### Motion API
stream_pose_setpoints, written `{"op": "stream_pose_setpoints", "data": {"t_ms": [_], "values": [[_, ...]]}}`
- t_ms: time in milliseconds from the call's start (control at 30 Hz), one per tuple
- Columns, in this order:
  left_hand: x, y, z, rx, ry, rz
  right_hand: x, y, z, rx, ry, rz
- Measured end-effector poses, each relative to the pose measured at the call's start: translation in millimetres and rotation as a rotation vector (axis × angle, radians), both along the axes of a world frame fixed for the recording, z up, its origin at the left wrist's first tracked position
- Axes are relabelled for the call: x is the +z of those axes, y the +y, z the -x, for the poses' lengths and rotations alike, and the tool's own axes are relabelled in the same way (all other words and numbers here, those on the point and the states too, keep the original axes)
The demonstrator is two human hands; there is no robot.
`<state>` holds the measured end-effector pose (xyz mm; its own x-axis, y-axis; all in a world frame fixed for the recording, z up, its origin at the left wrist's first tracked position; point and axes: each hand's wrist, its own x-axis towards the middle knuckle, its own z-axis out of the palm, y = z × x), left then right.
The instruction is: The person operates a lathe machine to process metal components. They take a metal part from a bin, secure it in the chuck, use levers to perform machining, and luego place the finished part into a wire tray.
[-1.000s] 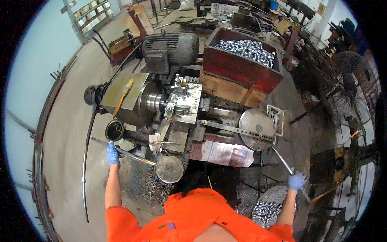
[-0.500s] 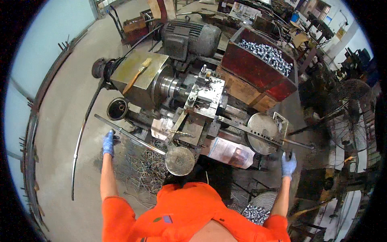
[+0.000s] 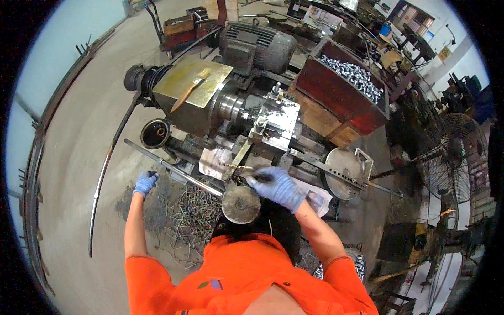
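My right hand [image 3: 281, 188], in a blue glove, reaches over the metal plate in front of the machine. Its fingers are slightly bent and apart, with the tips at the near end of a thin twisted rod like a drill bit [image 3: 237, 166]; no grip on it shows. My left hand [image 3: 146, 182], also gloved, hangs open below a long lever [image 3: 173, 167] without touching it. That lever slopes down to a round grey disc [image 3: 241, 205]. The lathe-like machine's chuck [image 3: 231, 106] and shiny tool block [image 3: 278, 123] stand beyond.
A brush [image 3: 186, 94] lies on the yellowish machine cover [image 3: 173, 79]. A red bin [image 3: 331, 84] on the right holds many metal pieces. Thin metal scraps [image 3: 194, 210] litter the floor at left. A fan [image 3: 451, 157] stands far right. Printed paper [image 3: 316, 199] lies beyond my right hand.
My right hand has swung left from beside the right-hand disc to the twisted rod. My left hand stays near the lever. The whole view has shifted a little.
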<state>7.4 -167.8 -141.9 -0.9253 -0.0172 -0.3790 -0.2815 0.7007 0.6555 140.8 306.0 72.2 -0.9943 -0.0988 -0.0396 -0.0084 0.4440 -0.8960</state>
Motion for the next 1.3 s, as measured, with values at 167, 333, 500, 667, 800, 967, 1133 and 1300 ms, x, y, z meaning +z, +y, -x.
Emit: {"op": "stream_pose_setpoints", "data": {"t_ms": [167, 333, 500, 667, 800, 967, 1133, 1300], "values": [[-14.1, -36.0, -32.9, 0.149, 0.001, -0.132, 4.3, 8.2, -13.1, -0.123, 0.253, 0.105], [-8.3, -5.1, -12.6, 0.094, 0.01, -0.011, -34.6, 43.2, -41.2, -0.231, 0.164, 0.061], [37.2, 74.0, 22.8, -0.149, 0.141, 0.483, -30.5, 9.8, -16.6, -0.124, 0.163, -0.261], [-15.6, 54.8, 38.7, -0.409, 0.195, 0.797, 33.9, -30.7, 14.3, 0.213, -0.147, -0.495], [0.5, 78.0, 36.9, -0.58, 0.296, 0.83, -4.4, -32.4, 11.7, -0.172, 0.342, 0.258], [-56.1, 63.8, 29.4, -0.635, 0.344, 0.841, -3.6, -10.4, -22.4, 0.005, 0.024, -0.201], [-72.4, 70.1, 42.7, -0.699, 0.358, 0.904, 17.5, -39.6, -8.6, 0.289, 0.193, -0.439], [-112.3, 45.4, 49.1, -0.662, 0.415, 0.923, 34.6, -40.3, -14.7, 0.157, 0.285, -0.452]]}}
